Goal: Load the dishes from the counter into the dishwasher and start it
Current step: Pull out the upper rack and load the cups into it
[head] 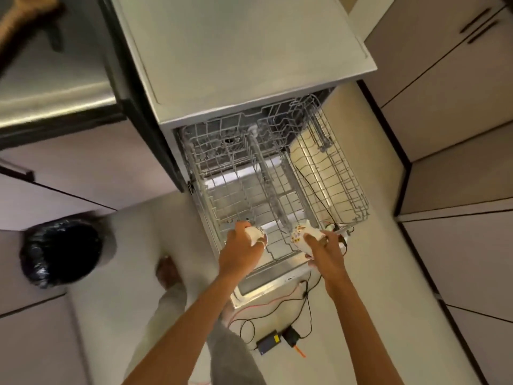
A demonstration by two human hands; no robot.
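Observation:
The dishwasher's grey wire upper rack (277, 173) is pulled out over the open door (266, 284), below the pale counter top (236, 51). My left hand (240, 251) grips a white patterned cup (258, 233) at the rack's front left edge. My right hand (323, 247) grips a second white cup with orange and yellow print (299, 233) at the rack's front, slightly right of centre. Both cups are tilted and sit just over the front wires. The rack holds no other dishes that I can see.
A bin lined with a black bag (62, 251) stands on the floor to the left. Cables and a small black box (270, 341) lie on the floor by the door's front edge. Cabinets (455, 129) line the right side. A steel sink edge (55, 101) is at upper left.

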